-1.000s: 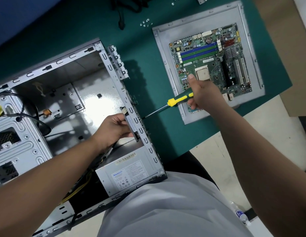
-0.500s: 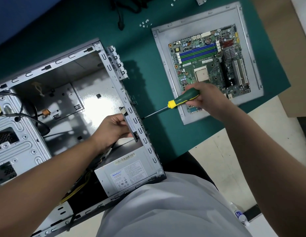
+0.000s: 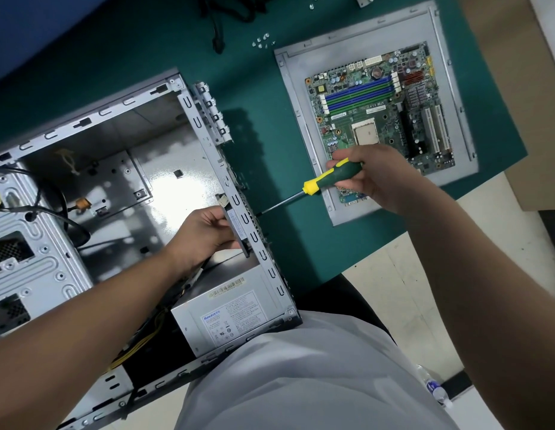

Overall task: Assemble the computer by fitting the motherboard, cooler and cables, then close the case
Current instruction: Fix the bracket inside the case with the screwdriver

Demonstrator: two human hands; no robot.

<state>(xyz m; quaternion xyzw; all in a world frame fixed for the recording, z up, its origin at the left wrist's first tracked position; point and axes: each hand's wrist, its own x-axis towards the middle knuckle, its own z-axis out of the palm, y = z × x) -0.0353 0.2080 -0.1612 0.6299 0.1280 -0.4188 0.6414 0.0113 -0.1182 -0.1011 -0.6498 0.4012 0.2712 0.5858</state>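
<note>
Since a second ago the right hand point(image 3: 373, 178) has rolled over the green-and-yellow screwdriver point(image 3: 328, 176), fingers clamped on its handle, tip at the case point(image 3: 189, 100) wall. Left hand point(image 3: 204, 234) pinches a slim grey part inside that wall. Motherboard point(image 3: 381, 119) lies on the flat metal panel point(image 3: 294, 94); power supply point(image 3: 229, 318) label reads "Huntkey"

Green mat point(image 3: 152, 48) covering work table, pale table edge point(image 3: 391, 274) showing at near right. Open computer case point(image 3: 139, 169) lying on mat at left. Grey metal side panel point(image 3: 301, 125) flat at right, motherboard point(image 3: 384, 119) resting on it. Small cluster of loose screws point(image 3: 263, 41) at far middle. Black cable point(image 3: 218, 35) at far edge, left of screws.
</note>
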